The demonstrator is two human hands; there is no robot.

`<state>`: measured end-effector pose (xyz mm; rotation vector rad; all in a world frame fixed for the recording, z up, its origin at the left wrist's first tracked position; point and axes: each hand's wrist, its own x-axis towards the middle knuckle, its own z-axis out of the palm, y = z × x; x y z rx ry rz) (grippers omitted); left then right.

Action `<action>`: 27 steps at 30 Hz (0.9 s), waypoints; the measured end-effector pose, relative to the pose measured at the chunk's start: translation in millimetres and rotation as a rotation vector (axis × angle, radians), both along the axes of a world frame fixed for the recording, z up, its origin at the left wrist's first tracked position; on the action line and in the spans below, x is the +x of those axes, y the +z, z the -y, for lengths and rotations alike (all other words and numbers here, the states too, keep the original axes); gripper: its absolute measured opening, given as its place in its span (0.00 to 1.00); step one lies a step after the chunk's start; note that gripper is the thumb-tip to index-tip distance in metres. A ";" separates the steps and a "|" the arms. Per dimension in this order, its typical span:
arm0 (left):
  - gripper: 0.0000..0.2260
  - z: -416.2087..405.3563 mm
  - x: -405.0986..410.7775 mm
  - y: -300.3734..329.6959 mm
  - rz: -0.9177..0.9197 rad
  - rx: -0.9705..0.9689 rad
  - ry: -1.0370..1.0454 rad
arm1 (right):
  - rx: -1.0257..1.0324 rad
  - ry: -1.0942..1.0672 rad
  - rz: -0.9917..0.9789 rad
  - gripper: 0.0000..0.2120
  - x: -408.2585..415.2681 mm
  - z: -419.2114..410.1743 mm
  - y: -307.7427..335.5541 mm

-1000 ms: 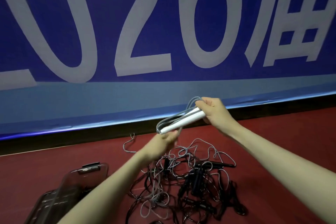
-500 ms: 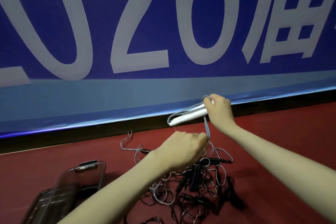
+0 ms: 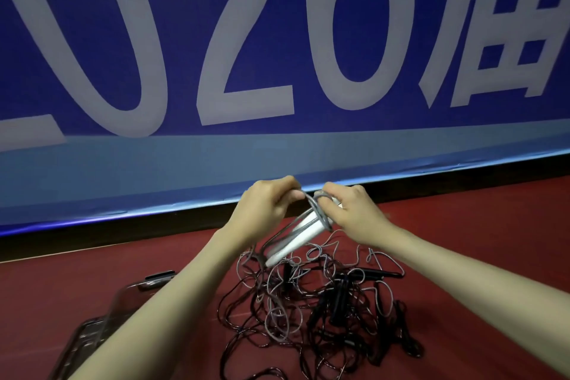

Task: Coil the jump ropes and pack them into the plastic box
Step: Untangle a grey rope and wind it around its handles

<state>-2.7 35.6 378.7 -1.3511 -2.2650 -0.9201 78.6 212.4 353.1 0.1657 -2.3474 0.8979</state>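
The left hand [image 3: 265, 210] is pinching the grey cord [image 3: 310, 199] while the right hand [image 3: 348, 210] is gripping the white-handled jump rope [image 3: 297, 239], nearly bundled. A tangled pile of black ropes [image 3: 324, 308] is waiting on the red floor [image 3: 478, 241]; the clear plastic box [image 3: 92, 330] is standing open.

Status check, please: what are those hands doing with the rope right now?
Left hand pinches grey cord, wrapping it round white handles gripped by right hand. Tangled rope pile waits on floor. Plastic box open, lower left.
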 end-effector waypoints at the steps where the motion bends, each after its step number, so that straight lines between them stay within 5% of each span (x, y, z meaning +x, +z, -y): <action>1: 0.09 1.2 -2.3 -2.1 0.074 0.025 -0.018 | -0.026 0.029 0.010 0.15 1.1 3.1 2.3; 4: 0.08 2.2 -2.5 -1.7 0.264 0.082 -0.074 | -0.135 0.094 0.029 0.22 5.5 11.9 12.0; 10: 0.11 -12.2 9.2 -13.4 0.600 0.205 -0.149 | -0.296 0.105 0.011 0.13 6.8 17.8 23.4; 14: 0.09 -24.5 12.6 -31.4 0.792 0.271 -0.194 | -0.339 0.086 -0.013 0.22 3.5 15.3 26.5; 18: 0.09 -39.2 16.5 -54.7 1.011 0.312 0.010 | -0.418 -0.009 -0.063 0.21 -3.5 12.3 29.0; 23: 0.15 -64.9 58.6 -18.3 1.004 0.492 -0.092 | -0.350 -0.226 -0.135 0.18 -14.1 5.6 37.0; 27: 0.14 -65.8 63.1 -17.5 0.960 0.385 -0.020 | -0.285 -0.343 -0.139 0.19 -20.4 -10.1 38.0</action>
